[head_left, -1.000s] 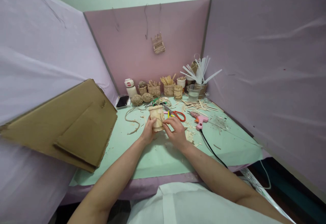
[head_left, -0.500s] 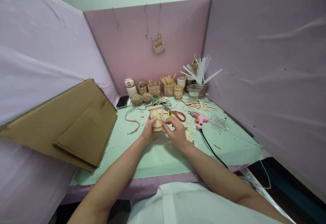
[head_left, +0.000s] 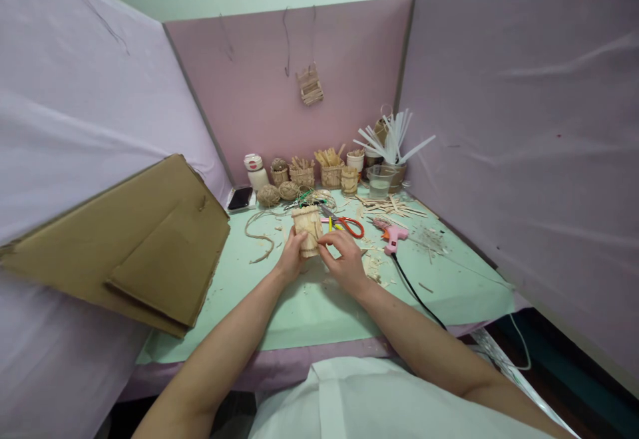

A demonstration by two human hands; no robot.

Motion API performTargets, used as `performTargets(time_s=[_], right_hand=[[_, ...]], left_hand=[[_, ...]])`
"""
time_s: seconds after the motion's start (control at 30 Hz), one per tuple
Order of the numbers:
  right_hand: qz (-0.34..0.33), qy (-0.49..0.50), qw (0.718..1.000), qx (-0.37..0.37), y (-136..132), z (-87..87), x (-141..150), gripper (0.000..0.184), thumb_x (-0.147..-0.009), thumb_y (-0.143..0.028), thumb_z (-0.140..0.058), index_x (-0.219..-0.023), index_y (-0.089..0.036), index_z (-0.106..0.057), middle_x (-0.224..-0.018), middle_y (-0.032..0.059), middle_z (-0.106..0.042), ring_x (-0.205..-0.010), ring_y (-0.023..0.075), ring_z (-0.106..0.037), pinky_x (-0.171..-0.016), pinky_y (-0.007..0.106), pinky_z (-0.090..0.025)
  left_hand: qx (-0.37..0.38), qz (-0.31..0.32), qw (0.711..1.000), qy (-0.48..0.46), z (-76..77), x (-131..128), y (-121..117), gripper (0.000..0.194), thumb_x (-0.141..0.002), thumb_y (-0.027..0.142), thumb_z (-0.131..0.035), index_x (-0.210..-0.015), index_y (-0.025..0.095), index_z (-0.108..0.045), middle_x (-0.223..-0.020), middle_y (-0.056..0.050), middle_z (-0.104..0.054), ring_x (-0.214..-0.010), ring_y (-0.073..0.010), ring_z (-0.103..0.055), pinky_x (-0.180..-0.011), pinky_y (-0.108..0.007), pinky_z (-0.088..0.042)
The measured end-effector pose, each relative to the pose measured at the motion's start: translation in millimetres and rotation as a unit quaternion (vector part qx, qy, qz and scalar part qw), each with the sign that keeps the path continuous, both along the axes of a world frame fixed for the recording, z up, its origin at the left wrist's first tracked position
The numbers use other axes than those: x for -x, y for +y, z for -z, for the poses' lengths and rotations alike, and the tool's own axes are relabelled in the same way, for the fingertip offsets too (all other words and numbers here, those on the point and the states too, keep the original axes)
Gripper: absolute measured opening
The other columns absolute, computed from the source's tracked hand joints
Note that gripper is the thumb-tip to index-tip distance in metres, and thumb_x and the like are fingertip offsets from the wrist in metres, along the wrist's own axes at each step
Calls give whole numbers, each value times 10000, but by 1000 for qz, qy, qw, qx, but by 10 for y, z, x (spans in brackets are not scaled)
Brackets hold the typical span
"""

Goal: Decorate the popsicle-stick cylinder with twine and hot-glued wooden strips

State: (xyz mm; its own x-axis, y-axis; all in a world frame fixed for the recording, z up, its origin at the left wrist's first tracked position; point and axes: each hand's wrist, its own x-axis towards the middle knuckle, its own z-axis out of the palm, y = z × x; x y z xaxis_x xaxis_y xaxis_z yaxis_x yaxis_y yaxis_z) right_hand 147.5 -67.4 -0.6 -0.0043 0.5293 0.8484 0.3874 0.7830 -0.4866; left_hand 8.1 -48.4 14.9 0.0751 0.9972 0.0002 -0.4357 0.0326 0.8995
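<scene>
My left hand (head_left: 291, 259) is wrapped round the side of a small pale wooden-stick pot (head_left: 306, 223), its thumb lying on the front face. The pot is upright, just above the table, with raised bands at top and bottom. At the pot's right side, my right hand (head_left: 344, 263) has thumb and forefinger pinched together on what looks like a thin strand that crosses the pot's face; it is too small to make out surely. Behind the pot lie red-handled scissors (head_left: 354, 227). A pink glue gun (head_left: 394, 236) rests to the right of my right hand.
Cardboard sheets (head_left: 164, 253) lean at the left. Balls of twine (head_left: 269, 195), a phone (head_left: 241, 198), a white bottle (head_left: 256, 171) and stick-filled pots (head_left: 331, 176) line the back. Loose sticks (head_left: 392, 205) and a clear cup (head_left: 379, 186) stand right. The glue gun's black cord (head_left: 417, 296) runs off the front edge.
My right fingertips have shifted slightly left and down along the pot's right side. My left hand and the pot stay nearly still.
</scene>
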Motion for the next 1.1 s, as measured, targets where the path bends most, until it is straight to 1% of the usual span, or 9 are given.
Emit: performTargets(time_s=[0.17,0.33,0.57,0.67,0.73,0.8,0.9,1.0,1.1], right_hand=[[4,-7,1000,18,-7,6,0,108,-927,-216,-578,-874,-225,-672,-863,52,-668,-854,203,-611,-797,366,-495],[14,-14,999,33,-5,16,-1,99,-904,-217,-595,-868,-225,-687,-896,60,-643,-881,211,-596,-821,382,-496],[14,-17,999,39,-2,21,4,90,-894,-207,-585,-854,-214,-665,-905,63,-612,-891,210,-589,-813,368,-495],[12,-10,999,35,-5,18,5,92,-893,-210,-575,-861,-206,-662,-913,69,-607,-892,212,-584,-818,374,-493],[12,-4,999,29,-9,13,5,84,-885,-208,-577,-868,-203,-660,-927,74,-605,-905,216,-581,-830,382,-493],[14,-2,1000,28,-13,9,5,75,-876,-204,-583,-874,-206,-657,-942,75,-601,-921,219,-578,-841,387,-492],[15,-8,999,36,-17,9,5,68,-864,-196,-594,-883,-215,-657,-960,72,-589,-940,221,-573,-851,390,-489],[5,-26,999,33,-14,24,12,77,-849,-186,-622,-908,-216,-661,-994,75,-573,-965,225,-557,-871,399,-480],[-4,-54,998,28,-10,47,19,102,-820,-139,-634,-880,-220,-654,-1041,78,-560,-1006,232,-531,-904,413,-462]], left_hand=[[5,2,1000,-2,-4,-6,-5,504,-683,355,-755,-1130,251,-546,-1100,-43,-684,-1051,-253,-664,-805,-335,-571],[15,6,1000,-9,7,-6,-2,471,-699,311,-748,-1128,257,-559,-1079,-36,-685,-1058,-249,-660,-798,-320,-562],[19,20,1000,-10,40,3,10,506,-728,299,-742,-1195,259,-552,-1116,-40,-699,-1043,-249,-675,-821,-349,-572],[27,37,999,-14,53,9,22,501,-771,362,-721,-1229,246,-556,-1134,-57,-711,-1034,-255,-687,-821,-360,-577],[38,60,997,-22,51,14,28,493,-828,462,-658,-1235,194,-583,-1132,-102,-719,-1042,-274,-690,-825,-369,-577],[48,83,995,-35,36,19,31,546,-873,558,-570,-1228,146,-610,-1113,-144,-725,-1047,-293,-690,-833,-381,-576],[59,94,992,-62,-3,25,28,599,-896,608,-500,-1254,141,-615,-1081,-153,-736,-1035,-298,-693,-844,-398,-573],[64,95,991,-73,-31,27,27,561,-914,552,-478,-1269,139,-615,-1054,-141,-744,-987,-277,-702,-819,-383,-577],[70,95,991,-65,-28,24,33,472,-897,440,-510,-1207,111,-647,-1025,-125,-748,-925,-245,-706,-768,-333,-575]])
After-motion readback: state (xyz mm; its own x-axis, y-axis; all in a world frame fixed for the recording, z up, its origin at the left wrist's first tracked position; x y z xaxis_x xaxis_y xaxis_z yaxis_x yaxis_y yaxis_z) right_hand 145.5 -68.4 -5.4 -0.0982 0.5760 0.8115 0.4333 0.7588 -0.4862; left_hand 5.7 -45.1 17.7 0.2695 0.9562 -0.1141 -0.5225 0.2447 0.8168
